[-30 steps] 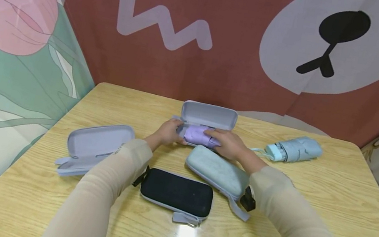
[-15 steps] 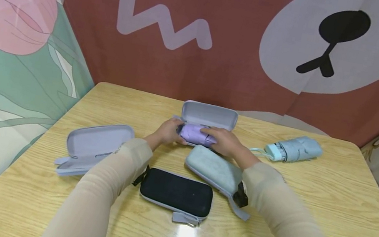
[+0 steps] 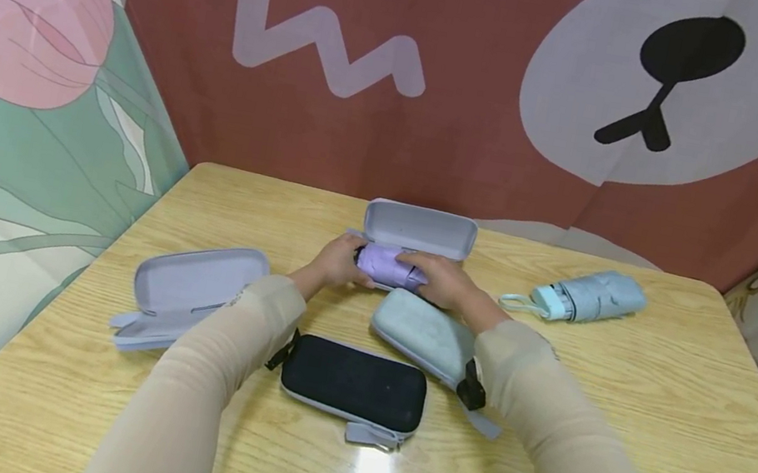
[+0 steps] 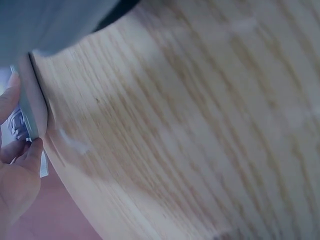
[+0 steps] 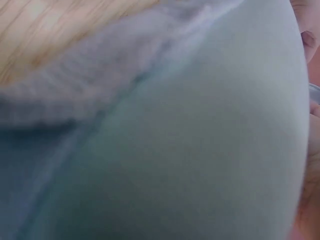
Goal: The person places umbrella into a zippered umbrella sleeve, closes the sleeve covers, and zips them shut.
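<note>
A folded purple umbrella (image 3: 380, 264) lies in the lower half of an open lavender zip case (image 3: 420, 229), its lid standing up at the back. At the case's left end is my left hand (image 3: 338, 261); in the left wrist view its thumb and fingers pinch the case wall (image 4: 36, 100). My right hand (image 3: 445, 282) holds the umbrella's right part from above, fingers curled over it. Just in front, a closed light-blue zip case (image 3: 425, 331) lies at a slant under the right wrist and fills most of the right wrist view.
A closed black case (image 3: 353, 382) lies near the front. To the left, another lavender case (image 3: 199, 281) stands open, partly behind the left sleeve. A folded light-blue umbrella (image 3: 592, 298) with a wrist loop lies at the right. Printed cloth hangs behind the table (image 3: 661, 405).
The purple umbrella has slid left inside the case, and my right hand has moved left with it. My left hand stays at the case's left end.
</note>
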{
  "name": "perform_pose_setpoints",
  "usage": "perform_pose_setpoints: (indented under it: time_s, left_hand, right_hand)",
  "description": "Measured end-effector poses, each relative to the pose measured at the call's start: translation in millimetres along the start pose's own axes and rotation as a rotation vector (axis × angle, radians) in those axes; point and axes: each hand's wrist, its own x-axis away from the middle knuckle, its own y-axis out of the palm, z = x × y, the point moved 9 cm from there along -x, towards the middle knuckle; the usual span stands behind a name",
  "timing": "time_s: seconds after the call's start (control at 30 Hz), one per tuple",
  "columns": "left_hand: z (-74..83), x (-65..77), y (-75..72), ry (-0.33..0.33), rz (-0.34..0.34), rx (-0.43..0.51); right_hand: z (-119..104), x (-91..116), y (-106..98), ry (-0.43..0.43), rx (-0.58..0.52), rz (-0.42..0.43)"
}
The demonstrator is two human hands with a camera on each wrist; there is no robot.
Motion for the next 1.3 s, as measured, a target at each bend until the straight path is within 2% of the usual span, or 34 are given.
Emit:
perform_pose_setpoints:
  time_s: [0.17,0.37,0.5,0.67,0.83,0.93,1.07,1.13,1.2,1.27,1.3]
  left_hand:
    - [1.6,-2.3,-1.6,0.024,0.008,-0.005]
    - [3.2,-2.7,2.1,0.029,-0.009,0.000]
    - [3.8,-2.0,2.8,0.022,-0.015,0.005]
    - [0.9,-0.6,2.2,0.007,-0.019,0.008]
    - [0.1,-0.2,2.4,0.020,-0.022,0.004]
    - [0.1,0.3,3.3,0.024,-0.023,0.006]
    - [1.4,1.6,5.0,0.026,-0.028,0.013]
    - [2.6,1.9,5.5,0.027,-0.028,0.018]
    - [2.8,2.2,6.0,0.019,-0.029,0.022]
    - [2.6,2.3,6.5,0.011,-0.030,0.021]
    - [2.4,2.3,6.8,0.008,-0.030,0.020]
  right_hand:
    - [1.3,-1.0,-0.4,-0.008,-0.030,-0.003]
    - [10.3,4.7,-2.5,0.102,0.006,-0.065]
    - [19.6,13.1,-11.7,0.147,-0.023,-0.034]
    - [33.5,25.3,-22.2,0.201,-0.136,0.013]
    - [42.6,36.5,-27.1,0.254,-0.213,0.033]
    - [51.5,40.3,-24.6,0.264,-0.236,0.044]
    - [75.8,41.7,-13.0,0.248,-0.264,0.079]
    - [84.8,45.0,-6.9,0.297,-0.285,0.056]
    - [87.2,50.9,-2.5,0.384,-0.337,0.012]
    - [80.3,60.1,-2.0,0.496,-0.393,-0.049]
    - [77.6,63.3,-0.9,0.517,-0.434,-0.062]
